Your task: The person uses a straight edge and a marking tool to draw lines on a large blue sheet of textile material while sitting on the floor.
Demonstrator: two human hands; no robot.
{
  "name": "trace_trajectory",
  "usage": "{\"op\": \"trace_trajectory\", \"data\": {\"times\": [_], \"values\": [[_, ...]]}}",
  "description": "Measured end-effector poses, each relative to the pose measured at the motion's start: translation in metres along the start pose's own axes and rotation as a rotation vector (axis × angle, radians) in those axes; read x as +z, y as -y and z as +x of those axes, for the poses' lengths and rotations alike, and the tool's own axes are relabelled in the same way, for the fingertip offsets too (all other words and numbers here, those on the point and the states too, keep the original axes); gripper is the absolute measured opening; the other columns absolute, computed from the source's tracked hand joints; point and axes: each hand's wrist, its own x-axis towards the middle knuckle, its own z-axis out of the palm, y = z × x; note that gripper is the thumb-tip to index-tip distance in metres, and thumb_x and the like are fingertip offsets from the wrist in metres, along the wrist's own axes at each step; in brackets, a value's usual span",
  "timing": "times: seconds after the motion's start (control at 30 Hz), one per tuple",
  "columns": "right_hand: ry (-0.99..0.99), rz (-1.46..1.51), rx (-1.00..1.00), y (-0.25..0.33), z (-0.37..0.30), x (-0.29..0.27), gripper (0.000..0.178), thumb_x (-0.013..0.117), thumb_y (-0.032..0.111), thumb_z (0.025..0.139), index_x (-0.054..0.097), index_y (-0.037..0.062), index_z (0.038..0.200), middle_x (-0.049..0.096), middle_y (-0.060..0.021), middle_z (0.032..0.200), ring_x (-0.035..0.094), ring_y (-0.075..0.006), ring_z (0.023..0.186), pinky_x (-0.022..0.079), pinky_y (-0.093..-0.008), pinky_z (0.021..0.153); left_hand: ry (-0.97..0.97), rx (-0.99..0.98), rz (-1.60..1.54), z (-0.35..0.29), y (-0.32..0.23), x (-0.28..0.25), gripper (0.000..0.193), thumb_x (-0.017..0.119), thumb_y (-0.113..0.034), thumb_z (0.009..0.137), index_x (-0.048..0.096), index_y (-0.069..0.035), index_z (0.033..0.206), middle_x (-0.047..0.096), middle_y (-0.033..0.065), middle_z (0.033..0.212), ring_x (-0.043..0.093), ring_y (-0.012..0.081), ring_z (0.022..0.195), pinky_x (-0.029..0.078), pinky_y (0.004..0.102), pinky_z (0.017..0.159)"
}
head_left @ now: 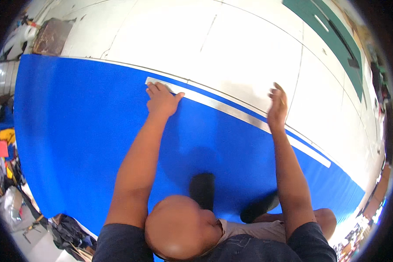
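Note:
A wide sheet of bright blue fabric [87, 144] lies spread out in front of me. Across its far part runs a long, straight, silvery-white ruler [222, 106], slanting down toward the right, with a narrow blue strip showing beyond it. My left hand [163, 99] rests flat near the ruler's left end, fingers on it and the thumb spread to the right. Over the fabric's far edge, past the ruler, my right hand [278, 107] is raised with fingers extended and slightly blurred. Nothing shows in it.
White table surface [249, 48] stretches beyond the fabric. A dark green board or sheet [308, 17] lies at the far right, with a long dark bar on it. At the far left sits a brown block-like object [53, 37]. Mixed clothes and scraps [2, 148] crowd the left edge.

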Motion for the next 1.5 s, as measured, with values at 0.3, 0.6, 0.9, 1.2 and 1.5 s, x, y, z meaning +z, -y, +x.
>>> {"op": "trace_trajectory", "data": {"times": [0.3,0.6,0.9,1.2,1.5], "values": [[0.850,0.023,-0.263,0.119,0.025,0.228,0.036,0.055,0.029,0.103,0.067,0.0011,0.123,0.071,-0.0150,0.115,0.067,-0.0257,0.109,0.051,-0.0365,0.094,0.007,0.009,-0.032,0.004,-0.002,0.016,0.107,0.068,-0.057,0.090,0.017,0.013,0.153,0.004,0.0343,0.163,0.012,0.0488,0.152,0.045,0.0613,0.106],[0.989,-0.038,-0.444,0.147,0.033,0.310,0.017,0.059,0.017,0.095,0.067,0.0062,0.105,0.073,-0.0133,0.090,0.070,-0.0313,0.084,0.054,-0.0433,0.077,0.078,-0.018,-0.193,0.000,-0.007,-0.007,0.109,0.070,-0.055,0.089,0.006,0.002,0.158,0.005,0.0356,0.162,0.013,0.0517,0.151,0.042,0.0644,0.108],[1.110,-0.108,-0.493,0.148,0.039,0.325,0.011,0.058,0.016,0.093,0.063,0.0078,0.099,0.069,-0.0124,0.081,0.066,-0.0310,0.077,0.051,-0.0449,0.071,0.097,-0.042,-0.184,0.002,-0.006,-0.007,0.111,0.072,-0.051,0.089,0.004,0.001,0.158,0.003,0.0331,0.163,0.011,0.0474,0.153,0.043,0.0625,0.108],[0.982,-0.134,-0.723,0.139,0.047,0.323,0.012,0.056,0.014,0.099,0.061,0.0046,0.104,0.068,-0.0113,0.091,0.066,-0.0284,0.086,0.052,-0.0388,0.078,0.096,-0.047,-0.215,0.001,-0.007,-0.009,0.112,0.075,-0.052,0.086,0.009,0.001,0.158,0.007,0.0325,0.163,0.015,0.0480,0.152,0.041,0.0642,0.108],[1.097,-0.151,-0.539,0.147,0.042,0.314,0.013,0.060,0.019,0.100,0.064,0.0095,0.107,0.072,-0.0077,0.092,0.068,-0.0229,0.083,0.053,-0.0373,0.075,0.092,-0.054,-0.195,-0.002,-0.006,-0.012,0.114,0.076,-0.052,0.086,0.007,0.003,0.158,0.007,0.0297,0.164,0.012,0.0434,0.154,0.043,0.0597,0.109]]}}
